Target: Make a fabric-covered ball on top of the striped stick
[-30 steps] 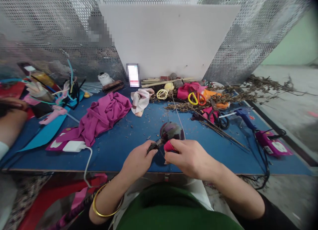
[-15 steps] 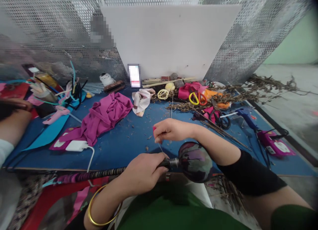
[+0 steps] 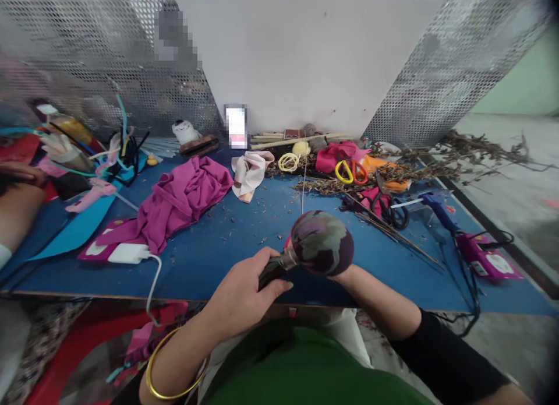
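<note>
A stick with a round, mottled purple and grey-green head (image 3: 322,243) is tilted up over the table's front edge. My left hand (image 3: 248,288) is wrapped round its dark handle (image 3: 271,272), just below the shiny band at the neck. Most of my right hand (image 3: 346,275) is behind the round head; only its wrist side shows, and its fingers are hidden. A bit of pink shows beside the neck. From the back of the table a thin thread (image 3: 303,189) runs down toward the round head.
Magenta cloth (image 3: 187,195) and a white plug (image 3: 128,253) lie left on the blue table (image 3: 244,236). Yellow-and-orange scissors (image 3: 350,172), black scissors (image 3: 395,211), dry twigs and a blue glue gun (image 3: 441,211) are right. Another person's arm (image 3: 20,212) rests at far left.
The round head has risen and moved slightly left, its stick now tilted. My right hand has gone from above the stick to behind the head. The view has shifted slightly.
</note>
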`<state>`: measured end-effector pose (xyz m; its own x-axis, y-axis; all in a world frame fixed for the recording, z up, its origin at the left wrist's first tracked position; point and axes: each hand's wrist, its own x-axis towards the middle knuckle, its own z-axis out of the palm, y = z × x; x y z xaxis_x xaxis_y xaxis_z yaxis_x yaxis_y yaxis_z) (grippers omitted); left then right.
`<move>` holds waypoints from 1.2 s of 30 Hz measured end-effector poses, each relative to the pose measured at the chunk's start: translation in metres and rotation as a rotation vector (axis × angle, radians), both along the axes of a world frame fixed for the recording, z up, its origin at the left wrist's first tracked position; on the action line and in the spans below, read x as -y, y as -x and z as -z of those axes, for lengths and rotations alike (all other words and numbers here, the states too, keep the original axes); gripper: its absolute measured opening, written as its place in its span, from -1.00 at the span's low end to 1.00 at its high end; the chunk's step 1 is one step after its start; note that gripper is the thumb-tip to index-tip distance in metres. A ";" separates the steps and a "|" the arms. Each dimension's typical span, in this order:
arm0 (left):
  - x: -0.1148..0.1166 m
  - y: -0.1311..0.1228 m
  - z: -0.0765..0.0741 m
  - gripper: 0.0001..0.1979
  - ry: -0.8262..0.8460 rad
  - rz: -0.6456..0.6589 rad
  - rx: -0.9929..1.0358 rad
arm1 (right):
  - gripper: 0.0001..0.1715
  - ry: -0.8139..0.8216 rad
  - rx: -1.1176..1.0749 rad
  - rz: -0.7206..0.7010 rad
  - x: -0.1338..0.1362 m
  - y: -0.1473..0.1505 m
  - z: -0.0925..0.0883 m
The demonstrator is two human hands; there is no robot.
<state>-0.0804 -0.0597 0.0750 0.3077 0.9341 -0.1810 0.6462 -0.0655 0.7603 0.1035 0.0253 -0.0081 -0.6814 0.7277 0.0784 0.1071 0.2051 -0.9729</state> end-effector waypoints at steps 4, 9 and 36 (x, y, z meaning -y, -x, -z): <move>-0.002 -0.001 0.009 -0.78 -0.040 -0.171 0.149 | -0.68 -0.050 -0.028 0.142 0.023 -0.002 0.004; -0.004 0.004 0.020 -0.77 0.005 -0.300 0.135 | -0.69 -0.182 -0.053 0.304 0.055 -0.006 -0.004; 0.000 -0.023 0.029 -0.71 -0.046 -0.286 0.204 | -0.77 -0.658 -0.127 0.240 0.086 0.008 -0.038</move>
<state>-0.0576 -0.0601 0.0463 0.0582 0.9934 -0.0989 0.4784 0.0592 0.8761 0.0953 -0.0610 0.0298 -0.4644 0.6309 0.6215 0.1168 0.7393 -0.6632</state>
